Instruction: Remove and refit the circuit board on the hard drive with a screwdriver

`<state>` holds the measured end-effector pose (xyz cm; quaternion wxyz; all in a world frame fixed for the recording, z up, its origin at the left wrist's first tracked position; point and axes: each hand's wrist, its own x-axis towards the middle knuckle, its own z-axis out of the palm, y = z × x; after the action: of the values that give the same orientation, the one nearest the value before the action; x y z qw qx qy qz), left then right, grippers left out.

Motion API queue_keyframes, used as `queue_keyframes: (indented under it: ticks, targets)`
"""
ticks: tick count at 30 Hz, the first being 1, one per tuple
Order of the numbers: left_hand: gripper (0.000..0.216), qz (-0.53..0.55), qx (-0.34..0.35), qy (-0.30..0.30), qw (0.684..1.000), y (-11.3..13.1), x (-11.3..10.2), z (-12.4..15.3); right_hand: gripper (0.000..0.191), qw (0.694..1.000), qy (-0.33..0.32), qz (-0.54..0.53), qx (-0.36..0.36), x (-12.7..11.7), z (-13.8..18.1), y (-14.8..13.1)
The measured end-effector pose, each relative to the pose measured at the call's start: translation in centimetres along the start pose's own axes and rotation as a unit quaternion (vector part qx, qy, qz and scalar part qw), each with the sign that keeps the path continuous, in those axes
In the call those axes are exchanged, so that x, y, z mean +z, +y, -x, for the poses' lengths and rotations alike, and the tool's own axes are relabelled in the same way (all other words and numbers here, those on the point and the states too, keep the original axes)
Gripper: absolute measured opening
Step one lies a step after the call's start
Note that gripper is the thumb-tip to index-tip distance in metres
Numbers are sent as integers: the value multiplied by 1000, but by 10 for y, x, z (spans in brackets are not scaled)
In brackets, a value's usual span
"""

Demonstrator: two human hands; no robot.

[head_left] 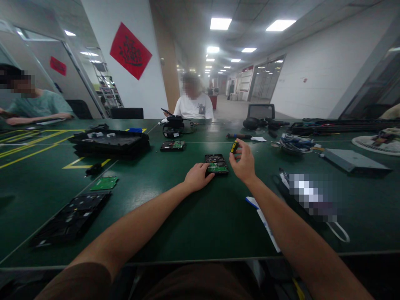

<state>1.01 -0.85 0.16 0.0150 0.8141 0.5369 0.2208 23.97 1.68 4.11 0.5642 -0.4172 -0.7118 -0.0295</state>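
A hard drive (216,163) lies circuit-board side up on the green table (187,216), in front of me. My left hand (197,176) rests on its near left corner, fingers curled against it. My right hand (243,162) hovers just right of the drive, fingers pinched round a small screwdriver with a yellow and black handle (234,146), held above the drive's right edge.
A second hard drive (173,145) lies farther back. Black trays (109,143) are stacked at left, a loose green circuit board (105,183) and a black panel (71,218) nearer. Tools, cables (293,143) and a grey box (354,161) lie at right. One person sits opposite, another at far left.
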Motion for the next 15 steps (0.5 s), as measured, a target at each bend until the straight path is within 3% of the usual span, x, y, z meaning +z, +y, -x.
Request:
queue_keyframes:
  ticks: [15]
  targets:
    - [57, 1, -3, -5, 1000, 0, -1, 0, 62, 1000, 11, 22, 5, -2, 0, -2]
